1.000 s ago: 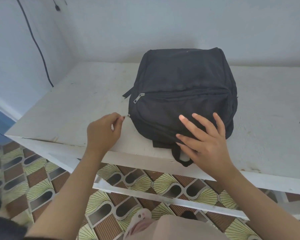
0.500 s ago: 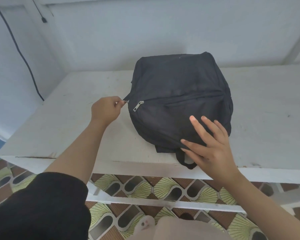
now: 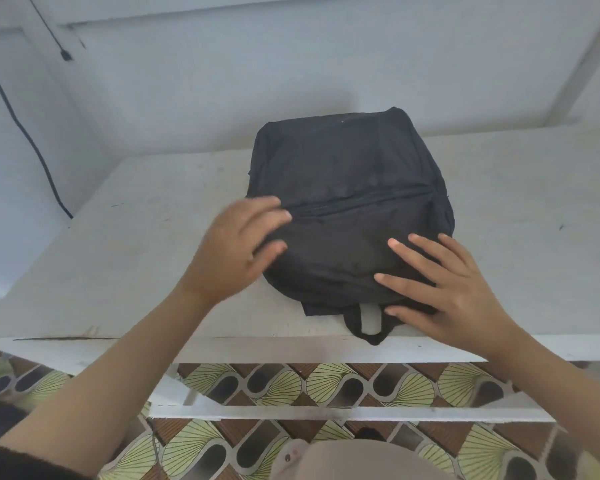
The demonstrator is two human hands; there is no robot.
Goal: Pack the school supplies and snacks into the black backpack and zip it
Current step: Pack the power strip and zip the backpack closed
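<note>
The black backpack (image 3: 350, 188) lies flat on the white table (image 3: 136, 258), its carry loop (image 3: 369, 323) hanging at the near edge. Its front zipper line runs closed across the middle. My left hand (image 3: 236, 251) rests at the bag's left front corner, fingers spread and blurred, holding nothing. My right hand (image 3: 444, 292) lies flat on the bag's near right corner with fingers apart. No school supplies or snacks are in sight.
A black cable (image 3: 25, 133) hangs down the wall on the left. Below the table's near edge are a white crossbar (image 3: 326, 412) and patterned floor tiles (image 3: 291, 382). Light walls close off the back and left.
My left hand has let go of the zipper pull at the bag's left side and moved right onto the bag. The right hand stays pressed on the bag.
</note>
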